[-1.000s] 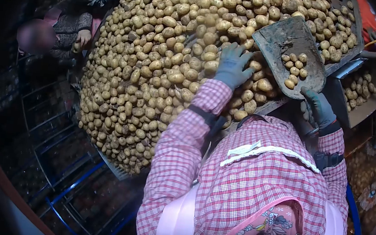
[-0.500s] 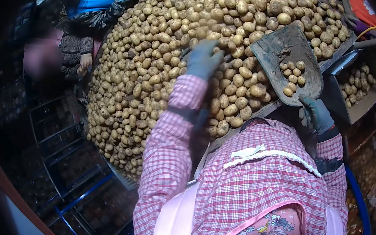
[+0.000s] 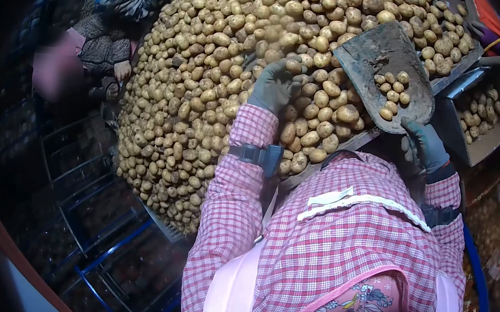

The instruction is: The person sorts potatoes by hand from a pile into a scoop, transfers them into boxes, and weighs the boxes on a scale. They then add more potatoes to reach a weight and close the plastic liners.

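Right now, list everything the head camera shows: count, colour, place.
potatoes: large heap, tan, filling the sorting table
scoop: one, grey and dirty, right of the heap, a few small potatoes in it
box: one, right edge, some potatoes inside
blue frames: several, lower left, below the table
co-worker's hand: one, bare, at the heap's left edge
left hand: grey glove, curled on potatoes in the heap
right hand: dark green glove, holding the scoop from below
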`<state>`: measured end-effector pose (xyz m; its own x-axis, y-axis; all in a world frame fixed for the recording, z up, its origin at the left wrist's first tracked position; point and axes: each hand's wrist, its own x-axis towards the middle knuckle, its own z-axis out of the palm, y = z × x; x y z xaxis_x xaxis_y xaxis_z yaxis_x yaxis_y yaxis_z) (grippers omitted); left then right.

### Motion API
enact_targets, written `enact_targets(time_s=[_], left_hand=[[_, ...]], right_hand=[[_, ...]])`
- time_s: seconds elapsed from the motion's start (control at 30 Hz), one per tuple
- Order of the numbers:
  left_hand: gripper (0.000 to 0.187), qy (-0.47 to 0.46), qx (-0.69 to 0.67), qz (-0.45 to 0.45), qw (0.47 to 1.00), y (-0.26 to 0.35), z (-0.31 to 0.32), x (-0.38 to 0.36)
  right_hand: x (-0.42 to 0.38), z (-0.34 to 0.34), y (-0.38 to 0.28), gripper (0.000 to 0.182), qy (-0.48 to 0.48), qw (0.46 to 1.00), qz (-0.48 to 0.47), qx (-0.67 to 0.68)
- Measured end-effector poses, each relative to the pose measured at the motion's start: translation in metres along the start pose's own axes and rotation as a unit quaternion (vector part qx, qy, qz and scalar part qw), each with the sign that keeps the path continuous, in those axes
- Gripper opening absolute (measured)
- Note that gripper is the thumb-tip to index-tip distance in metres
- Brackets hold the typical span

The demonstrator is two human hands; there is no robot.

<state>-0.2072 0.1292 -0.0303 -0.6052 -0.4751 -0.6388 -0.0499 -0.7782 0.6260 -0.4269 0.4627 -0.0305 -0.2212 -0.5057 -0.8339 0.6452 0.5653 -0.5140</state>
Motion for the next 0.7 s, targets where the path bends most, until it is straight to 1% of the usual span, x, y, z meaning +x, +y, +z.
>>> enact_targets(time_s=[0.03,0.07,0.13,0.23,0.3,0.33,0.37,0.43,0.47,0.5,0.53,0.57,0.63,0.67,0.7], left_hand=[[0.031,-0.067,-0.042,-0.042,0.996,0.001,-0.012,0.003],[0.032,-0.042,-0.034,-0.028,0.998,-0.005,-0.021,0.006],[0.035,0.008,-0.016,0.0,1.0,-0.012,-0.009,0.004],[0.036,0.041,-0.028,0.013,0.999,-0.015,-0.003,-0.002],[0.036,0.031,-0.014,0.028,0.999,-0.014,-0.001,0.0],[0.036,0.025,-0.007,0.035,0.999,-0.014,0.001,0.0],[0.032,-0.005,0.035,0.014,0.999,-0.011,0.004,0.0],[0.027,-0.066,0.12,-0.028,0.99,0.004,0.028,-0.004],[0.027,-0.068,0.235,0.042,0.969,0.009,0.041,-0.003],[0.027,-0.067,0.346,0.111,0.929,0.013,0.052,-0.004],[0.028,-0.063,0.452,0.178,0.872,0.018,0.06,-0.006],[0.025,0.043,0.377,0.139,0.915,0.035,0.061,-0.003],[0.03,0.091,0.444,0.234,0.86,0.037,0.007,0.025],[0.033,0.159,0.441,0.184,0.864,0.037,0.002,0.027],[0.035,0.157,0.548,0.198,0.797,0.031,-0.014,0.038]], right_hand=[[0.001,0.001,-0.001,0.038,-0.001,1.0,0.0,-0.003],[0.0,0.002,-0.001,0.038,0.0,1.0,0.001,-0.007],[0.001,0.001,-0.001,0.037,0.0,1.0,0.001,-0.012],[0.005,0.0,0.004,0.035,-0.004,1.0,0.003,-0.015],[0.005,0.002,0.003,0.032,-0.001,1.0,0.009,-0.011],[0.004,0.003,0.003,0.031,-0.014,1.0,0.007,-0.002],[0.003,0.004,0.002,0.03,-0.027,1.0,0.004,0.007],[-0.002,0.008,-0.003,0.028,-0.043,0.999,0.005,0.014],[-0.004,0.011,-0.007,0.028,-0.046,0.999,0.007,0.012],[-0.006,0.012,-0.008,0.027,-0.05,0.999,0.012,0.008],[-0.008,0.011,-0.006,0.027,-0.053,0.998,0.013,0.01],[-0.007,0.012,-0.006,0.026,-0.055,0.998,0.01,0.012],[-0.005,0.012,-0.005,0.027,-0.05,0.999,0.004,0.016],[-0.001,0.01,-0.001,0.027,-0.045,0.999,0.005,0.017],[0.0,0.01,0.0,0.028,-0.039,0.999,0.005,0.016]])
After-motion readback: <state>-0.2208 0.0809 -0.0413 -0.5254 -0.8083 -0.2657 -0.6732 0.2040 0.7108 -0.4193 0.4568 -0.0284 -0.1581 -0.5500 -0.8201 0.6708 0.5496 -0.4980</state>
